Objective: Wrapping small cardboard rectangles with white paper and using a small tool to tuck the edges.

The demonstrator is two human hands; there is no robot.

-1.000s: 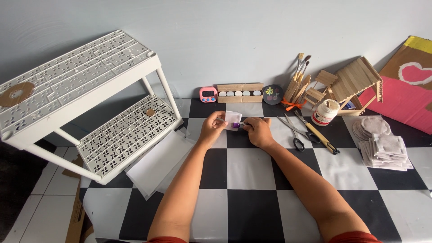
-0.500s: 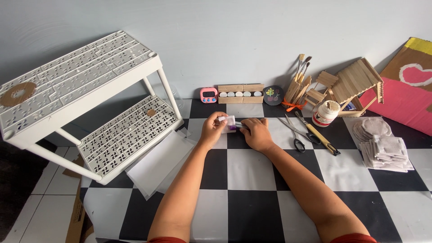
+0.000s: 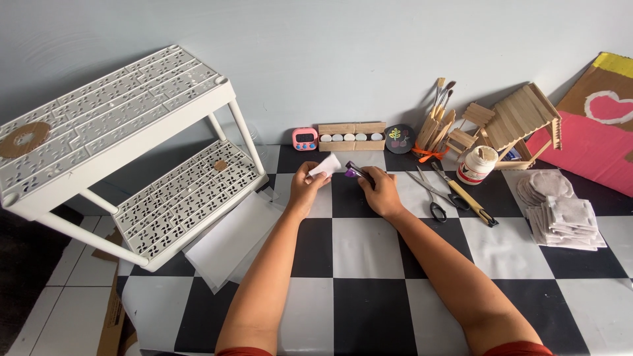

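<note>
Head view, near to far. Two bare forearms rise from the bottom edge across a black-and-white checkered desk (image 3: 369, 264). At frame centre, the left hand (image 3: 307, 186) has its fingers closed on a small white paper piece (image 3: 326, 165), held just above the desk. Just to its right, the right hand (image 3: 378, 191) has its fingers wrapped around a small purple tube-like object (image 3: 354, 172), whose tip points toward the paper; whether the two touch cannot be told. Left of the arms lie white paper sheets (image 3: 231, 240), partly under a white perforated two-tier rack (image 3: 119, 118) filling the upper left. Right of the hands lie scissors (image 3: 428, 198), then a stack of folded grey cloths (image 3: 567, 221) at the right edge. Along the wall at the back stand a pink digital timer (image 3: 304, 138), a wooden tray of white discs (image 3: 351, 137), paintbrushes (image 3: 440, 99), a white jar (image 3: 477, 165) and a craft-stick house (image 3: 517, 118).
</note>
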